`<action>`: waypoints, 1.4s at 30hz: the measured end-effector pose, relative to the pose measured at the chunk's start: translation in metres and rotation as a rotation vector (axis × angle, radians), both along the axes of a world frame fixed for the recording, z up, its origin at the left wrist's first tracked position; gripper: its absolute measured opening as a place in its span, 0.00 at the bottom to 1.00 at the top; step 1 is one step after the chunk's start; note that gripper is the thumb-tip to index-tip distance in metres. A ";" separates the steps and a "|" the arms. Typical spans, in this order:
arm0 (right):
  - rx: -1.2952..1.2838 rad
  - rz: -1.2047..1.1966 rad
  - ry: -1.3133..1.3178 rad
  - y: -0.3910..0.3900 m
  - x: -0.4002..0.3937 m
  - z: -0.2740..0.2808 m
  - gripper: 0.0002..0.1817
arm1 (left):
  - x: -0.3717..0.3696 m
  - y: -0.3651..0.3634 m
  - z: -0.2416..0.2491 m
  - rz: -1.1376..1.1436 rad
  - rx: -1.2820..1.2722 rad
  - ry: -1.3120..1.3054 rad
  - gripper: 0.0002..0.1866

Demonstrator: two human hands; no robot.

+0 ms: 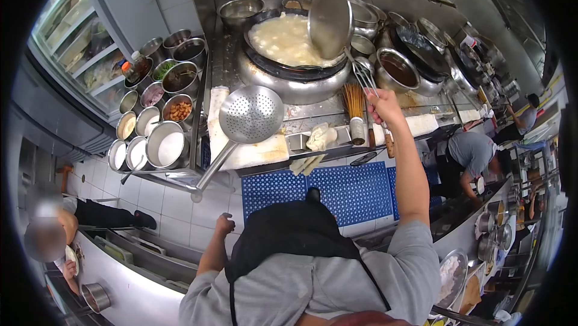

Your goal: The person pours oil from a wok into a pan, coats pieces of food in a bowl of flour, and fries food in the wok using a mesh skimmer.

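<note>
My right hand (385, 107) is closed around the handle of a large metal ladle (331, 21). The ladle's round bowl is tilted up on edge at the right side of a wok (256, 49), over pale, bubbling liquid. Thin metal prongs show beside the handle, and I cannot make out what they belong to. A bamboo wok brush (353, 100) stands just left of that hand. My left hand (225, 223) hangs low beside my apron, fingers curled, with nothing visible in it. Nearest to it is the handle of a perforated strainer (251, 114) lying over the counter edge.
Metal containers of seasonings (165, 144) crowd a stand on the left, beside a refrigerator (90, 43). Right of the wok is a pot of dark sauce (397, 68). A crumpled cloth (321, 137) lies at the counter edge above a blue mat (355, 193). Several people work nearby.
</note>
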State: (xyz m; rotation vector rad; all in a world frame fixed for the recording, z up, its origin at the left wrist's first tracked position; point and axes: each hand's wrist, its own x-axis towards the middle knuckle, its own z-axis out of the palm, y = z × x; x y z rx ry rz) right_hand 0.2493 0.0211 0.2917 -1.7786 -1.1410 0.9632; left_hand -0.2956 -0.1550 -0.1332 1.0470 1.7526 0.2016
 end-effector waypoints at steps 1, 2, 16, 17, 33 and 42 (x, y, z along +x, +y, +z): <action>0.025 -0.016 -0.001 0.000 0.001 0.001 0.10 | -0.001 0.001 0.000 -0.004 0.002 0.009 0.25; 0.046 -0.012 -0.035 0.004 0.004 -0.001 0.10 | -0.002 0.002 0.001 0.007 0.000 -0.003 0.25; 0.087 -0.019 -0.356 0.166 -0.021 -0.009 0.11 | -0.008 -0.042 0.015 0.278 0.007 -0.105 0.26; 0.082 0.000 -0.360 0.176 -0.027 -0.008 0.11 | -0.008 -0.051 0.014 0.235 0.033 -0.023 0.27; -0.069 0.241 -0.218 0.066 -0.023 0.003 0.10 | -0.018 -0.028 -0.005 0.106 -0.081 0.026 0.26; 0.206 0.032 -0.577 0.031 0.012 0.004 0.13 | 0.000 0.031 0.004 0.062 0.096 -0.068 0.25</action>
